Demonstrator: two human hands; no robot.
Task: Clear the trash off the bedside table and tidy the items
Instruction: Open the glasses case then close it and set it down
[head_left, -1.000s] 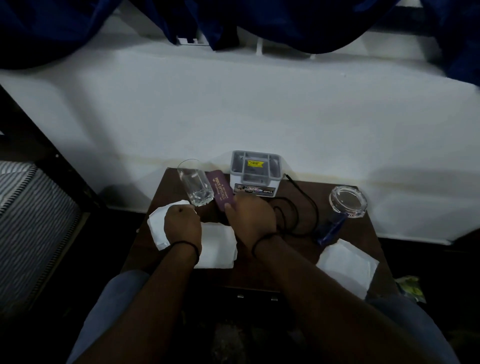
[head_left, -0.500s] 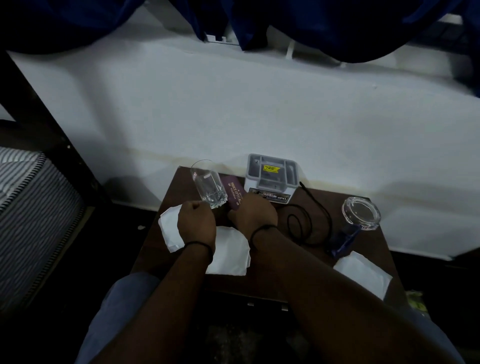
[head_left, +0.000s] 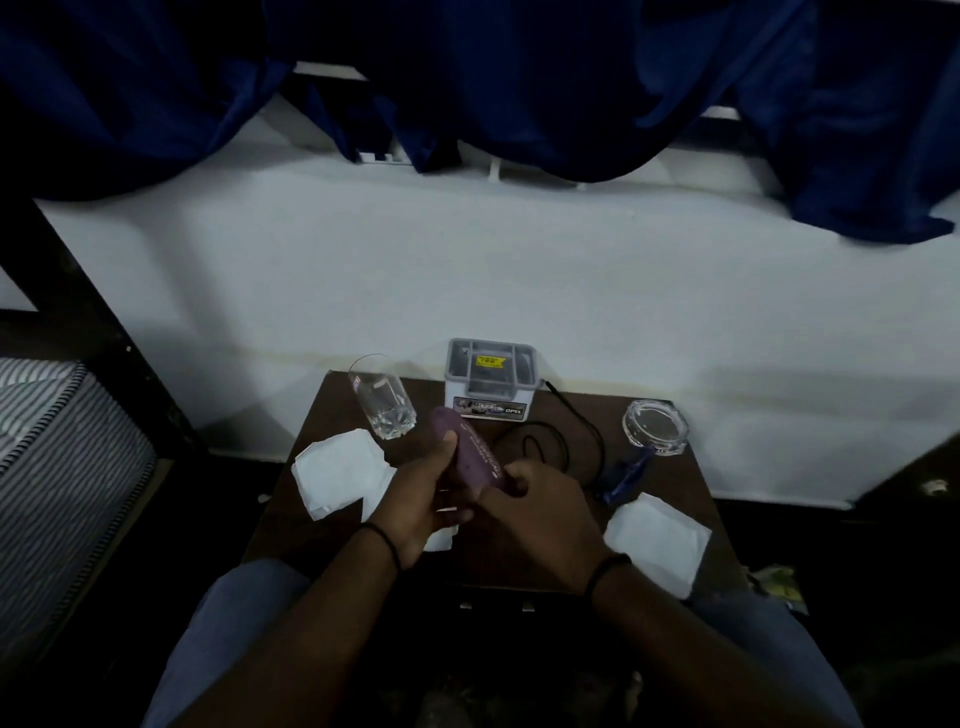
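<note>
Both hands hold the purple packet (head_left: 470, 453) up over the middle of the table (head_left: 670, 587). The left hand (head_left: 421, 499) wraps its far end, thumb laid along the top; the right hand (head_left: 540, 512) pinches the near end, fingers curled round it. To do this well, I would keep the grip light and even (the packet looks soft, and may spill if crushed), and carry it clear of the glass (head_left: 383, 402) just beyond. Whether it is trash or a keeper I cannot tell; the print is too blurred to read.

The packet is matte and rounded at the ends. The glass is clear, with a faceted base. The tissues (head_left: 337, 470) are white, thin and creased. The ashtray (head_left: 655, 426) is thick, round glass. The organiser (head_left: 491, 382) is grey boxy plastic, and a thin black cable (head_left: 550, 436) loops beside it on dark wood.
</note>
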